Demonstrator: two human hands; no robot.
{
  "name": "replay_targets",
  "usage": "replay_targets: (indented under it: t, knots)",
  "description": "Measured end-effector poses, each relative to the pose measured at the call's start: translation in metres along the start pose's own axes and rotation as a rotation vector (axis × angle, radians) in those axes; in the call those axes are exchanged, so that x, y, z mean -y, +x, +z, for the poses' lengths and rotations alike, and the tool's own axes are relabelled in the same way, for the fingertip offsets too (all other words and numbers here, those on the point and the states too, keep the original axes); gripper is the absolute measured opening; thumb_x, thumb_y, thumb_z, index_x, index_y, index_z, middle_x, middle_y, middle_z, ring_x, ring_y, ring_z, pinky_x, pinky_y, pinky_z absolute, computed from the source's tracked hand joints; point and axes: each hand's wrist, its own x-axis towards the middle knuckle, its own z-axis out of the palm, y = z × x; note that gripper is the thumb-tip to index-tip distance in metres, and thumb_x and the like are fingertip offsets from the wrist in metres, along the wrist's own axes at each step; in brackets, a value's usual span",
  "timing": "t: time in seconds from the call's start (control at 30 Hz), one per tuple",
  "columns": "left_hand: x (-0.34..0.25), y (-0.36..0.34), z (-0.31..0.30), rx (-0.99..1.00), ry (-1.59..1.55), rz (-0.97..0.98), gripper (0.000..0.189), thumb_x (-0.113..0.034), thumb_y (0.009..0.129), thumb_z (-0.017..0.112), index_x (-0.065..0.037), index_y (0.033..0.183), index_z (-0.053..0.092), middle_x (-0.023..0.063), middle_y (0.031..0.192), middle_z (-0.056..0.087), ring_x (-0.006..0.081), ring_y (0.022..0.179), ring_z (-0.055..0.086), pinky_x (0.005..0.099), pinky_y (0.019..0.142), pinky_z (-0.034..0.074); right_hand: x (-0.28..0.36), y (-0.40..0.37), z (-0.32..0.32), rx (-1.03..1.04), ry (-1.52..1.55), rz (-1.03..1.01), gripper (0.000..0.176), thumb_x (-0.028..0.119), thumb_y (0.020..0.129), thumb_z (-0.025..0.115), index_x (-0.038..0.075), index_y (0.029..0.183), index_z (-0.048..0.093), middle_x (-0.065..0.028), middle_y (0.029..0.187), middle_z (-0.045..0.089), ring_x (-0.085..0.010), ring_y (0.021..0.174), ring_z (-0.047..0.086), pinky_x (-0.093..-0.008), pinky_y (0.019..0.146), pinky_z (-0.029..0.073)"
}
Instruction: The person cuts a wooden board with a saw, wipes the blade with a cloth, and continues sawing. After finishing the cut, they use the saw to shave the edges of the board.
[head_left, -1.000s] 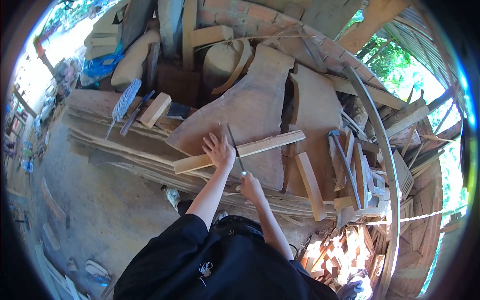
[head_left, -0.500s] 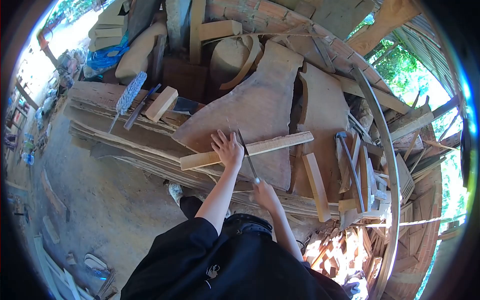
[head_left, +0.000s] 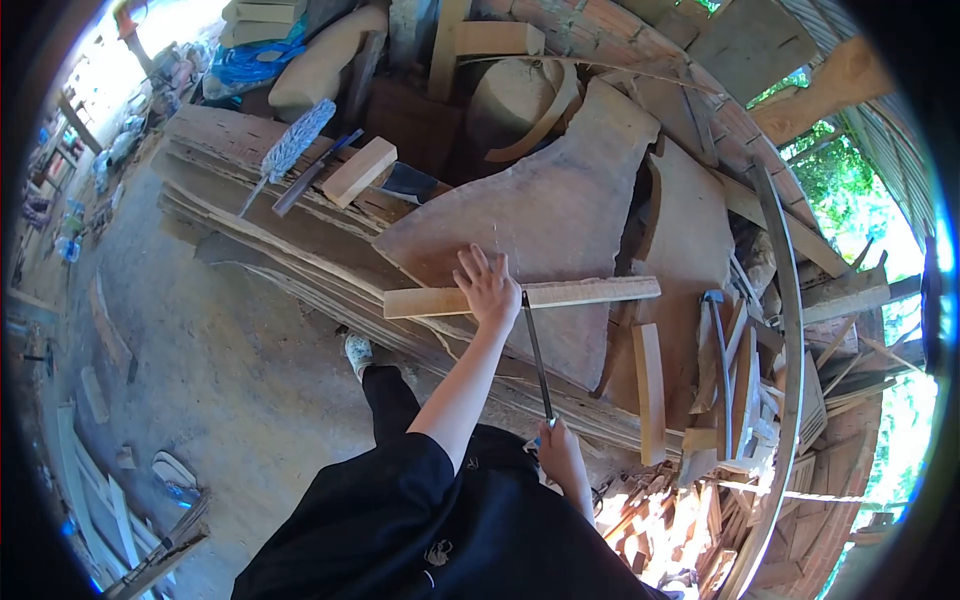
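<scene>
A long, pale wooden strip (head_left: 590, 291) lies across a broad wooden slab (head_left: 530, 205). My left hand (head_left: 490, 292) presses flat on the strip with its fingers spread, pinning it from above. Just right of that hand, the tip of a narrow dark-bladed hand saw (head_left: 537, 350) meets the strip's near edge. My right hand (head_left: 562, 455) is wrapped round the saw's handle close to my waist. The blade's teeth are too fine to make out.
A stack of planks (head_left: 300, 250) supports the slab. To the left lie a fluffy brush (head_left: 298, 140), a wood block (head_left: 360, 172) and a dark blade (head_left: 410, 183). On the right are a hammer-like tool (head_left: 720, 360), a short strip (head_left: 649, 395) and a curved board (head_left: 785, 290).
My right hand has drawn the saw back toward my body, so its tip now sits at the strip's near edge. The left hand stays on the strip; the view has shifted slightly.
</scene>
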Motion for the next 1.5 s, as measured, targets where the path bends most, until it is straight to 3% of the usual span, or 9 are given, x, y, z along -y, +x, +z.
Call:
replay_targets:
  t: [0.17,0.3,0.63,0.77,0.93,1.17,1.3,1.37,1.5]
  knots:
    - [0.001,-0.002,0.014,-0.054,0.001,0.016,0.040,-0.024,0.080,0.043,-0.020,0.119,0.050,0.0176,0.139,0.026,0.0379,0.129,0.019,0.0547,0.101,0.016,0.022,0.086,0.023,-0.185,0.030,-0.278,0.023,0.020,0.087,0.045,-0.003,0.089,0.048,-0.0289,0.077,0.056,-0.0469,0.077,0.053,-0.0535,0.066,0.040]
    - [-0.001,-0.004,0.010,-0.086,0.012,0.012,0.037,-0.022,0.080,0.044,-0.019,0.116,0.051,0.0164,0.138,0.028,0.0348,0.129,0.021,0.0543,0.099,0.020,0.026,0.090,0.017,-0.138,0.053,-0.188,0.026,0.022,0.088,0.046,-0.005,0.088,0.048,-0.0298,0.082,0.055,-0.0464,0.085,0.052,-0.0492,0.069,0.040]
    - [0.000,-0.007,0.010,-0.097,-0.022,0.084,0.034,-0.022,0.080,0.044,-0.019,0.112,0.053,0.0197,0.137,0.028,0.0318,0.129,0.023,0.0568,0.099,0.019,-0.014,-0.014,0.012,-0.055,-0.046,-0.069,0.024,0.020,0.087,0.044,-0.003,0.092,0.045,-0.0293,0.072,0.057,-0.0475,0.069,0.054,-0.0554,0.062,0.041]
    - [-0.005,-0.006,0.003,0.019,0.020,0.032,0.039,-0.024,0.081,0.042,-0.021,0.119,0.050,0.0181,0.139,0.026,0.0306,0.131,0.019,0.0564,0.100,0.016,0.007,0.038,0.018,-0.167,-0.081,-0.331,0.021,0.015,0.084,0.044,-0.005,0.089,0.045,-0.0293,0.074,0.057,-0.0465,0.071,0.055,-0.0550,0.063,0.042]
    - [-0.008,-0.004,-0.004,0.024,-0.005,0.014,0.040,-0.024,0.081,0.041,-0.019,0.119,0.051,0.0167,0.142,0.021,0.0319,0.133,0.012,0.0573,0.101,0.012,0.022,0.098,0.029,-0.200,0.050,-0.188,0.023,0.018,0.086,0.045,-0.005,0.087,0.047,-0.0304,0.077,0.055,-0.0465,0.076,0.053,-0.0532,0.065,0.039]
    - [-0.007,-0.011,-0.004,-0.004,0.048,0.048,0.038,-0.024,0.083,0.039,-0.021,0.118,0.051,0.0168,0.143,0.018,0.0334,0.134,0.002,0.0597,0.101,0.007,-0.025,0.003,0.019,-0.152,0.021,-0.139,0.024,0.019,0.085,0.045,-0.005,0.090,0.045,-0.0307,0.074,0.056,-0.0461,0.073,0.056,-0.0533,0.066,0.043]
    - [-0.004,-0.010,0.002,-0.030,0.037,0.069,0.037,-0.024,0.083,0.039,-0.020,0.119,0.051,0.0169,0.143,0.019,0.0337,0.134,0.002,0.0606,0.101,0.007,0.004,0.050,0.023,-0.191,-0.014,-0.336,0.020,0.015,0.082,0.047,-0.004,0.090,0.047,-0.0301,0.073,0.057,-0.0460,0.073,0.056,-0.0524,0.066,0.044]
    - [-0.008,-0.012,0.001,-0.041,0.037,0.060,0.037,-0.023,0.083,0.040,-0.020,0.118,0.051,0.0172,0.142,0.020,0.0337,0.134,0.002,0.0611,0.101,0.008,0.010,0.106,0.039,-0.280,0.039,-0.286,0.019,0.012,0.080,0.048,-0.004,0.089,0.048,-0.0301,0.073,0.057,-0.0459,0.073,0.056,-0.0521,0.067,0.044]
    - [-0.006,-0.006,-0.002,-0.065,0.025,0.026,0.039,-0.023,0.082,0.041,-0.020,0.119,0.050,0.0175,0.142,0.020,0.0340,0.134,0.003,0.0620,0.100,0.008,0.017,0.098,0.027,-0.212,-0.025,-0.210,0.020,0.014,0.080,0.048,-0.004,0.088,0.047,-0.0302,0.074,0.057,-0.0456,0.074,0.056,-0.0523,0.067,0.045]
